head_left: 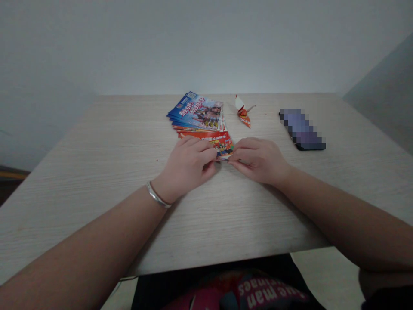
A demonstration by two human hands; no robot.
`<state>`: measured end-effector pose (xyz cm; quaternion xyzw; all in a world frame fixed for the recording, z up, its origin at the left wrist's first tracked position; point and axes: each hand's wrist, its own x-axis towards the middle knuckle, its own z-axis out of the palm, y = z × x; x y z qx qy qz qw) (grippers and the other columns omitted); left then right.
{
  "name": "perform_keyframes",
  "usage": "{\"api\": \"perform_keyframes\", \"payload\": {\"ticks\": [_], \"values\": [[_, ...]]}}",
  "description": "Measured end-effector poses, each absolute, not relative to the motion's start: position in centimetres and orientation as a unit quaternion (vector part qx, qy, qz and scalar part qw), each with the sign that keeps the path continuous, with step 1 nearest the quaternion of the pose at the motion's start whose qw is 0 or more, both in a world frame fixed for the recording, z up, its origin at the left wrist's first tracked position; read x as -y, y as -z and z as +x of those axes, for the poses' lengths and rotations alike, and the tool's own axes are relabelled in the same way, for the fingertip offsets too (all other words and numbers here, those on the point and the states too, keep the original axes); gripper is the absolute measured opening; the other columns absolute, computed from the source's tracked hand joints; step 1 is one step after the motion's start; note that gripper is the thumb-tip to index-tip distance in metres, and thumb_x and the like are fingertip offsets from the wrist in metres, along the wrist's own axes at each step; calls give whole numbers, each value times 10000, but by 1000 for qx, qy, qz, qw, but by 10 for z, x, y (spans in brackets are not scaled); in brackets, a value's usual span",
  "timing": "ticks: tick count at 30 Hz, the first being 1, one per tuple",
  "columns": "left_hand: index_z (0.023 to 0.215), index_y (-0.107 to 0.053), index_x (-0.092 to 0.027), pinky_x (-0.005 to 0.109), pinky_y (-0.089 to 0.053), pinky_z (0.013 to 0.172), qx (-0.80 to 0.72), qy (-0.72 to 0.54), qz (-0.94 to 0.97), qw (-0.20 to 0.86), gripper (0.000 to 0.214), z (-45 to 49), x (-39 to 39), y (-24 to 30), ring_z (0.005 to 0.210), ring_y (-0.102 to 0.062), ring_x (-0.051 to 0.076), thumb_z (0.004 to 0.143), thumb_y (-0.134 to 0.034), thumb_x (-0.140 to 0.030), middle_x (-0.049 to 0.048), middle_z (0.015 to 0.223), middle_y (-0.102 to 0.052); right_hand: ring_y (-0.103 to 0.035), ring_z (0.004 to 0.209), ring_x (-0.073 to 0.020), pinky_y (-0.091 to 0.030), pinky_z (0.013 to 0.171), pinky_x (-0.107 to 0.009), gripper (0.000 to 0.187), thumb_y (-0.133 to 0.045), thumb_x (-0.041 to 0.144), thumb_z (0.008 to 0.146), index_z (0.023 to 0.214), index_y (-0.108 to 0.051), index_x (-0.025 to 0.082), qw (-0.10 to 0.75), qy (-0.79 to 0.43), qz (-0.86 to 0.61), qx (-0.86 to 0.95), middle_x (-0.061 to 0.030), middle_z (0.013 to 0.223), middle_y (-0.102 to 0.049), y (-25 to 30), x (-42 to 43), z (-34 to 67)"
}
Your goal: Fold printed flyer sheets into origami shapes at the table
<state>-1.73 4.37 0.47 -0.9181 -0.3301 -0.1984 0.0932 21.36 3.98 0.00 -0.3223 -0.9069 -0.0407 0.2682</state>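
Note:
A red printed leaflet (222, 138) with colourful figures lies at the near end of a fanned stack of leaflets (201, 110). My left hand (193, 161), with a silver bangle at the wrist, rests over its left part, the thumb and forefinger pinching near the front edge. At the leaflet's right front corner, my right hand (258, 157) pinches the paper between thumb and fingers. The near edge looks slightly turned up between the two hands, showing a pale strip. Fingers hide much of the leaflet's left and front side.
Behind the hands stands a folded paper crane (243, 113) in red and white. A phone (302, 129), its screen pixelated, lies to the right. All are on a pale wood-grain table (106, 172) that meets a wall (206, 47) at the back.

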Motion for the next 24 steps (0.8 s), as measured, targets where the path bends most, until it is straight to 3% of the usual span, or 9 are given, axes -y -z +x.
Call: {"api": "perform_keyframes", "payload": {"ticks": [17, 24], "values": [[754, -582, -212, 473, -465, 903, 395, 163, -892, 147, 82, -37, -55, -13, 839, -632, 254, 816, -528, -216, 63, 835, -694, -619, 771, -181, -481, 675, -314, 75, -622, 250, 866, 809, -666, 231, 310, -73, -356, 878, -44, 844, -665, -6, -49, 257], [930, -647, -217, 450, -451, 907, 335, 219, -908, 123, 158, -29, -49, -13, 912, -627, 248, 861, -525, -290, 58, 945, -714, -564, 636, -127, -434, 579, -270, 66, -609, 225, 861, 816, -656, 210, 323, -85, -327, 884, -28, 813, -638, -5, -44, 240]]}}
